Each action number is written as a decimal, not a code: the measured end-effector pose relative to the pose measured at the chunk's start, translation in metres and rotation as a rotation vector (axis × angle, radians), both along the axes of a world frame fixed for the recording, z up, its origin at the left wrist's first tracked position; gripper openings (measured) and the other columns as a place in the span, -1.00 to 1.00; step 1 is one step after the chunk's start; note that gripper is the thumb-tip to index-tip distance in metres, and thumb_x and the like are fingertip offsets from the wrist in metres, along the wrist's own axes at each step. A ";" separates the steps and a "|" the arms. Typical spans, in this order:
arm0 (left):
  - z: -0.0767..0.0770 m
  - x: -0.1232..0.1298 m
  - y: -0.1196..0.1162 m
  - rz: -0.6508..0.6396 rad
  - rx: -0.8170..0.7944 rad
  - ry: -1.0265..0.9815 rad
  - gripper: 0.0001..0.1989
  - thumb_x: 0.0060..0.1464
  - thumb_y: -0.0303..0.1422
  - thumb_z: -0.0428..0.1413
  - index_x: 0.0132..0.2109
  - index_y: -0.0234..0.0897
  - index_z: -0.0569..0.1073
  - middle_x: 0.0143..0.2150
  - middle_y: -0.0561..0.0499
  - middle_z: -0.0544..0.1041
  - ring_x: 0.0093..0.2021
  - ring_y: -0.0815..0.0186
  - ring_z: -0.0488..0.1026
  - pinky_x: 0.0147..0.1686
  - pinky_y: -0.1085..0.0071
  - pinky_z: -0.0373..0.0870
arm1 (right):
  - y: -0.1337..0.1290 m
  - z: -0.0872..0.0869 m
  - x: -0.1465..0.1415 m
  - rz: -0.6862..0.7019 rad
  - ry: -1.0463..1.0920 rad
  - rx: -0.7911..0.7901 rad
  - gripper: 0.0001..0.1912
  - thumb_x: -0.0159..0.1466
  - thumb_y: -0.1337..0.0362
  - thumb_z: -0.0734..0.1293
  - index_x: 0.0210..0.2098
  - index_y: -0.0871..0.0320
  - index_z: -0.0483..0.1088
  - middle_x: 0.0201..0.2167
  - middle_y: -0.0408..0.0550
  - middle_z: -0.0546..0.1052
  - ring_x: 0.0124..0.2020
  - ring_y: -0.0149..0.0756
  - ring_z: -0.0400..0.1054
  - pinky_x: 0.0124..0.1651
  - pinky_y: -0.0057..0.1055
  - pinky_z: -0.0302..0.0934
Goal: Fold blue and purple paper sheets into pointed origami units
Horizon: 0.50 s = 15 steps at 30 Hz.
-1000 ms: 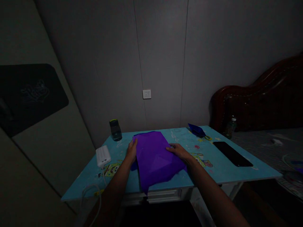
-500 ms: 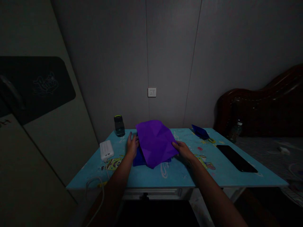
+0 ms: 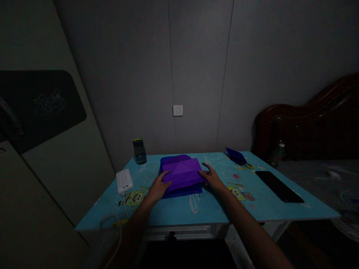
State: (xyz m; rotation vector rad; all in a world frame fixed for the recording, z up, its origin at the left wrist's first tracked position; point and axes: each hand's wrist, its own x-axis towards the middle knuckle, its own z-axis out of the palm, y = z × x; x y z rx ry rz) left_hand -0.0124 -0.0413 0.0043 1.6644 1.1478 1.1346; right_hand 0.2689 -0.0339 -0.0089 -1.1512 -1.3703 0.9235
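Right now you have the purple sheet (image 3: pixel 183 172) between your two hands, its creased face towards you, above the blue sheets (image 3: pixel 182 192) near the middle of the table (image 3: pixel 213 210). Your right hand (image 3: pixel 212 180) pinches the right edge, thumb on the near face and other fingers behind, with one finger sticking up clear of it. Your left hand (image 3: pixel 158 187) touches the left edge, thumb and forefinger spread apart over the face; whether its hidden fingers grip, I cannot tell. Left of you sit the white power bank (image 3: pixel 124 181) and, farther back, the bottle (image 3: pixel 139 152). On the right lie the black slab (image 3: pixel 279 186) and a folded blue piece (image 3: pixel 235 155).
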 end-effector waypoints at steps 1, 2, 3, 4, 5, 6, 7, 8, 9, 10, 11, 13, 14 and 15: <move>-0.001 -0.004 0.000 0.049 0.037 0.088 -0.51 0.04 -0.41 0.16 0.15 -0.27 0.39 0.03 -0.18 0.53 -0.01 0.09 0.51 0.02 0.13 0.43 | -0.001 0.000 0.000 0.002 -0.036 0.010 -0.39 0.19 0.03 0.36 0.14 0.18 0.25 -0.48 -0.10 0.53 -0.67 -0.38 0.32 -0.67 -0.48 0.15; -0.002 -0.008 0.000 0.094 0.069 0.152 -0.58 0.02 -0.42 0.16 0.08 -0.28 0.46 0.02 -0.18 0.52 0.03 0.06 0.47 0.09 0.09 0.37 | -0.003 0.000 -0.001 0.004 -0.078 0.022 -0.46 0.17 0.06 0.37 0.06 0.20 0.34 -0.43 -0.05 0.56 -0.60 -0.33 0.38 -0.61 -0.43 0.23; -0.003 -0.011 0.000 0.133 0.093 0.191 -0.62 -0.01 -0.43 0.17 0.02 -0.28 0.50 0.03 -0.18 0.50 0.09 0.03 0.43 0.15 0.06 0.29 | -0.004 -0.001 -0.002 0.004 -0.124 0.040 -0.54 0.15 0.10 0.40 -0.02 0.20 0.41 -0.37 -0.01 0.57 -0.51 -0.26 0.43 -0.51 -0.37 0.32; -0.004 -0.014 0.000 0.166 0.112 0.216 -0.63 -0.04 -0.45 0.18 -0.01 -0.27 0.52 0.06 -0.17 0.47 0.14 0.00 0.37 0.21 0.04 0.21 | -0.005 -0.001 -0.003 0.002 -0.171 0.062 -0.60 0.12 0.14 0.42 -0.09 0.21 0.46 -0.31 0.02 0.58 -0.39 -0.18 0.47 -0.36 -0.29 0.38; -0.004 -0.015 0.000 0.197 0.133 0.249 -0.62 -0.06 -0.47 0.18 -0.03 -0.26 0.53 0.09 -0.17 0.44 0.17 -0.02 0.33 0.24 0.03 0.14 | -0.007 -0.002 -0.004 -0.004 -0.218 0.089 -0.62 0.09 0.19 0.44 -0.12 0.20 0.48 -0.24 0.04 0.58 -0.25 -0.11 0.48 -0.18 -0.20 0.39; -0.005 -0.016 0.000 0.220 0.153 0.285 -0.61 -0.08 -0.49 0.18 -0.04 -0.25 0.53 0.12 -0.17 0.41 0.20 -0.03 0.30 0.26 0.03 0.10 | -0.008 -0.002 -0.006 -0.013 -0.262 0.117 -0.61 0.06 0.23 0.45 -0.11 0.20 0.49 -0.16 0.06 0.56 -0.11 -0.05 0.45 -0.01 -0.14 0.33; -0.005 -0.016 -0.001 0.235 0.169 0.320 -0.60 -0.10 -0.50 0.18 -0.04 -0.25 0.53 0.14 -0.16 0.39 0.22 -0.03 0.27 0.27 0.03 0.08 | -0.009 -0.002 -0.008 -0.023 -0.302 0.143 -0.56 0.05 0.26 0.45 -0.06 0.19 0.48 -0.07 0.08 0.53 0.01 -0.02 0.39 0.12 -0.10 0.23; -0.006 -0.016 -0.002 0.241 0.181 0.356 -0.59 -0.11 -0.51 0.18 -0.03 -0.25 0.53 0.15 -0.17 0.37 0.22 -0.03 0.26 0.27 0.05 0.08 | -0.011 -0.002 -0.010 -0.034 -0.337 0.165 -0.49 0.06 0.27 0.44 0.01 0.18 0.44 0.02 0.09 0.48 0.09 -0.02 0.33 0.20 -0.09 0.14; -0.006 -0.015 -0.003 0.241 0.191 0.392 -0.58 -0.11 -0.51 0.18 -0.02 -0.26 0.53 0.16 -0.17 0.36 0.22 -0.03 0.26 0.27 0.07 0.10 | -0.013 -0.001 -0.013 -0.045 -0.360 0.179 -0.43 0.08 0.26 0.43 0.10 0.16 0.39 0.11 0.10 0.41 0.13 -0.03 0.28 0.25 -0.08 0.07; -0.006 -0.015 -0.004 0.237 0.197 0.429 -0.58 -0.10 -0.51 0.17 -0.01 -0.27 0.52 0.16 -0.18 0.36 0.21 -0.02 0.27 0.26 0.09 0.12 | -0.015 0.000 -0.015 -0.059 -0.386 0.190 -0.38 0.12 0.24 0.40 0.18 0.13 0.32 0.17 0.10 0.34 0.15 -0.05 0.26 0.26 -0.09 0.05; -0.006 -0.014 -0.005 0.233 0.201 0.465 -0.58 -0.08 -0.51 0.17 -0.01 -0.28 0.52 0.15 -0.20 0.35 0.19 -0.01 0.29 0.25 0.11 0.14 | -0.017 0.001 -0.017 -0.075 -0.429 0.209 -0.35 0.17 0.22 0.37 0.24 0.11 0.24 0.22 0.11 0.28 0.16 -0.06 0.25 0.26 -0.09 0.05; -0.006 -0.014 -0.008 0.220 0.203 0.536 -0.60 -0.05 -0.50 0.16 0.00 -0.31 0.51 0.12 -0.23 0.36 0.14 0.00 0.33 0.22 0.14 0.18 | -0.020 0.004 -0.021 -0.111 -0.584 0.279 -0.36 0.25 0.20 0.31 0.30 0.09 0.16 0.28 0.13 0.19 0.20 -0.05 0.21 0.25 -0.09 0.05; -0.005 -0.015 -0.009 0.213 0.203 0.570 -0.61 -0.04 -0.49 0.16 0.00 -0.32 0.51 0.10 -0.24 0.36 0.12 0.01 0.35 0.20 0.16 0.20 | -0.021 0.006 -0.022 -0.117 -0.694 0.322 -0.40 0.28 0.20 0.28 0.30 0.09 0.17 0.30 0.14 0.17 0.22 -0.03 0.17 0.25 -0.08 0.04; -0.004 -0.016 -0.011 0.205 0.206 0.601 -0.63 -0.03 -0.48 0.16 -0.01 -0.33 0.51 0.08 -0.25 0.37 0.12 0.01 0.35 0.19 0.18 0.21 | -0.023 0.007 -0.024 -0.106 -0.810 0.362 -0.45 0.30 0.19 0.25 0.27 0.10 0.21 0.31 0.15 0.16 0.24 -0.02 0.14 0.25 -0.07 0.03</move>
